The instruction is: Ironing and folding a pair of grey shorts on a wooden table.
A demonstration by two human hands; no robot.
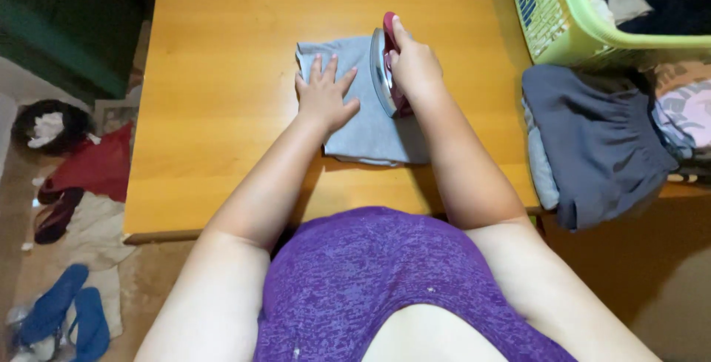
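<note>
Your left hand (324, 95) lies flat, fingers spread, on a folded light-blue cloth (363, 128) near the middle of the wooden table (215, 95). Your right hand (415, 65) grips the handle of a red iron (385, 73), which is tipped on its side on the cloth's right part, its metal soleplate facing your left hand. At the table's right edge sits a stack of folded dark-grey clothes (600, 140); at the far right corner stands a green laundry basket (563, 21).
</note>
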